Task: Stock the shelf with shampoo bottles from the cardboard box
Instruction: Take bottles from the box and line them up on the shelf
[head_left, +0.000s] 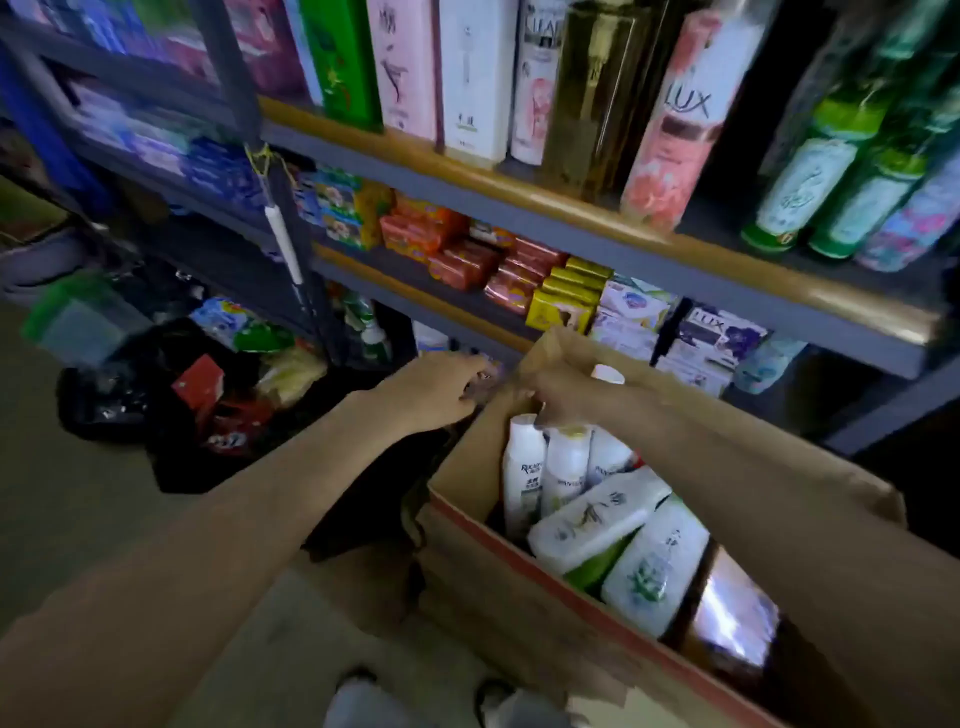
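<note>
An open cardboard box (467, 525) stands on the floor in front of the shelf (519, 192). It holds several white shampoo bottles (597, 519), some upright at the far end and some lying flat, plus a dark glossy pack (727, 613). My right hand (566, 395) reaches into the far end of the box, its fingers curled down over the top of an upright white bottle (522, 467). A white cap (608, 373) shows just behind that hand. My left hand (441, 387) is beside the box's far left corner with its fingers loosely curled, holding nothing I can make out.
The upper shelf is packed with tall bottles, among them a pink Lux bottle (680, 119) and green ones (810, 176). Below it lie soap bars (467, 260). Bags and packets (197, 384) are heaped on the floor at left. My shoes (358, 696) show at the bottom.
</note>
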